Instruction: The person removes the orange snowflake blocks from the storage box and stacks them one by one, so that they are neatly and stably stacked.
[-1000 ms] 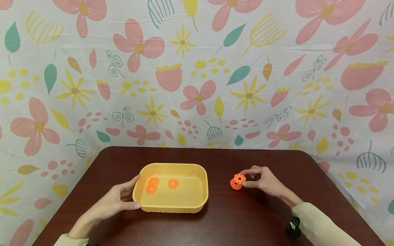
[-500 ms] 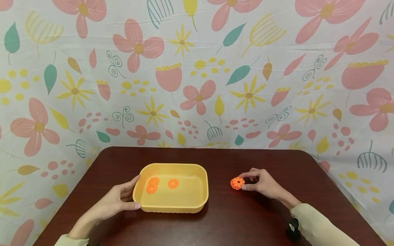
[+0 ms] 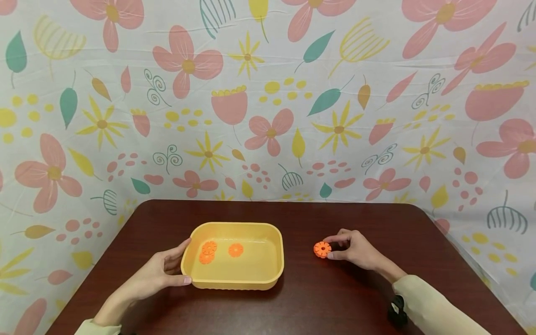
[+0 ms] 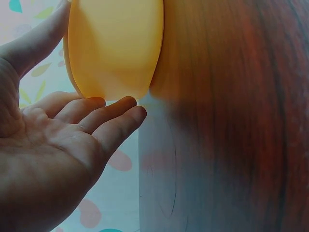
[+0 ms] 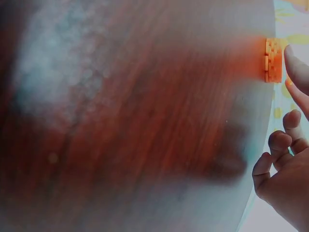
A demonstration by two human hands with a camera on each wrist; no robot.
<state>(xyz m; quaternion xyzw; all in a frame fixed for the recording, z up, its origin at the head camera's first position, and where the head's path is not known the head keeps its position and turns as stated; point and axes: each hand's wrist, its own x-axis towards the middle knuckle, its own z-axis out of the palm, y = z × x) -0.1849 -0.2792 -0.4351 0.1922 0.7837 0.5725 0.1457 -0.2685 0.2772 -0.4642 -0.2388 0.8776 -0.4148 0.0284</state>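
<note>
My left hand [image 3: 152, 274] holds the left end of a yellow plastic tray [image 3: 234, 284], thumb near its front corner and fingers at the back. In the left wrist view, fingertips [image 4: 128, 101] meet the tray's end wall. Inside it lie several orange notched discs [image 3: 236, 250], two overlapping at the left and one near the middle. To the right of the tray, my right hand [image 3: 357, 251] pinches the right edge of an orange notched disc [image 3: 322, 249] atop a small stack. The right wrist view shows this stack [image 5: 273, 60] edge-on, thumb and index finger beside it.
Both the tray and the stack are on a dark reddish-brown table [image 3: 293, 307] with rounded far corners. A white cloth with a floral print [image 3: 268, 163] hangs behind it and along the sides. A black device [image 3: 397, 309] sits at the right sleeve cuff.
My right hand has lowered the disc and shifted it slightly left, so it now lines up over the orange disc beneath. The left hand and tray have stayed almost still.
</note>
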